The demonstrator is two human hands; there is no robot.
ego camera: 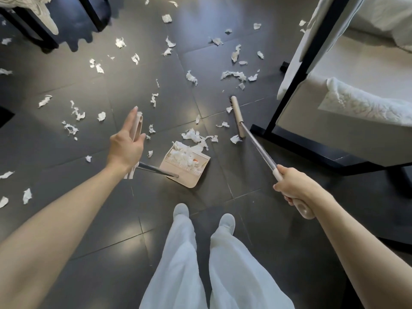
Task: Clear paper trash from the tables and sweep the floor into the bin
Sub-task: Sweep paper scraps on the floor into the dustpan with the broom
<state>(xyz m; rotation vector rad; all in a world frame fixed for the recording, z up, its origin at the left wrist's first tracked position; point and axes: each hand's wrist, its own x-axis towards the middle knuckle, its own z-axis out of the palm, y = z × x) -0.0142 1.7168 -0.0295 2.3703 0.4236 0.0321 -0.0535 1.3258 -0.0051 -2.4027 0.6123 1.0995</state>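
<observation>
Scraps (77, 114) around dustpan (186, 167); table leg (287, 90) beside broom (237, 116)

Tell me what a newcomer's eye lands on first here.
White torn paper scraps strewn across the dark tiled floor. At centre, a beige dustpan already heaped with paper; the left hand holds its long handle, fingers partly open. The right hand grips a broom reaching toward the scraps.

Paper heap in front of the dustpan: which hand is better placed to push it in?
Right. The right hand grips the broom, whose head sits just beyond the heap. The left hand only steadies the dustpan handle.
</observation>
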